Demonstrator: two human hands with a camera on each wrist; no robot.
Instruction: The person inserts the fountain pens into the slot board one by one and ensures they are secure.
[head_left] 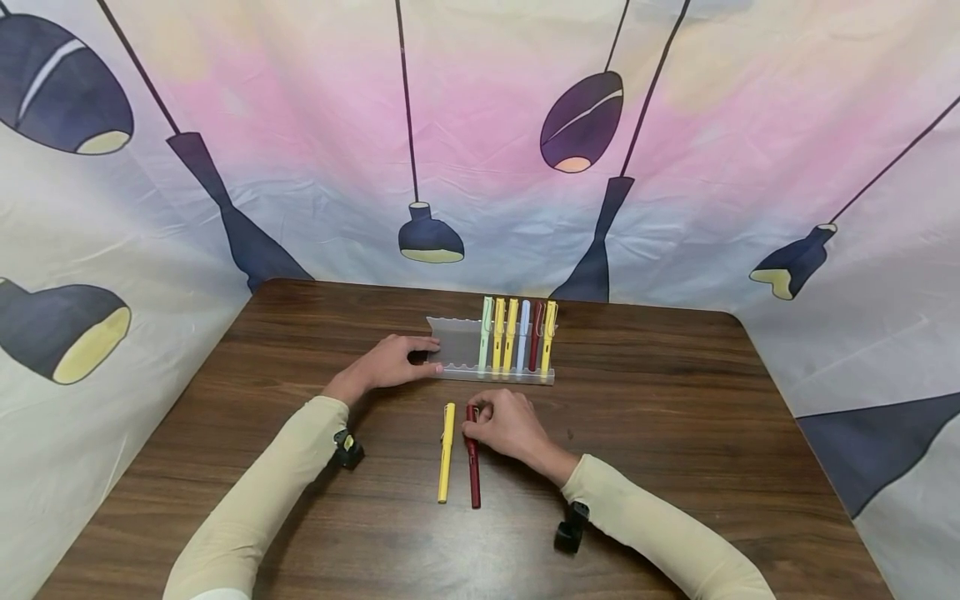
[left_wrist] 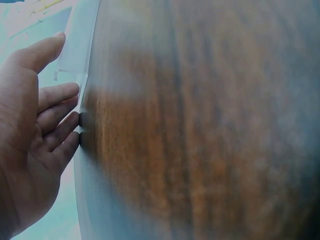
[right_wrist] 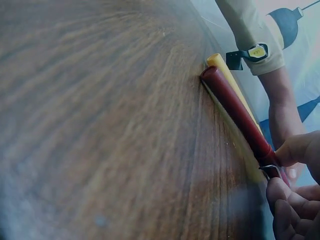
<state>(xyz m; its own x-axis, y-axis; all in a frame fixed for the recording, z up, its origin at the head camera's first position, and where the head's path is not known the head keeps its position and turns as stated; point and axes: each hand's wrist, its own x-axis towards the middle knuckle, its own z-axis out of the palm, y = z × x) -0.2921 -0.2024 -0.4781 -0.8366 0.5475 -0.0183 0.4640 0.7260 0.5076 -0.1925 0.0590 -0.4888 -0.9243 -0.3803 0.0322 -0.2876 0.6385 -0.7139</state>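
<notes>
My right hand [head_left: 510,422] pinches the clip end of a dark red pen [head_left: 474,477] between thumb and fingers. In the right wrist view the thumb lies beside the metal clip of that pen [right_wrist: 235,107]. Just left of it, a yellow pen [head_left: 446,454] lies on the table. My left hand [head_left: 390,361] is at the left end of a clear plastic pen rack [head_left: 459,346], thumb by its front edge and fingertips near its back. The left wrist view shows those fingers [left_wrist: 60,120] loosely extended next to the rack's end.
Several pens stand in the rack's right part: a light green one [head_left: 486,333], yellow ones [head_left: 498,333], a light blue one [head_left: 523,335] and a dark red one [head_left: 536,335]. The brown wooden table [head_left: 660,400] ends at a printed cloth backdrop [head_left: 495,183].
</notes>
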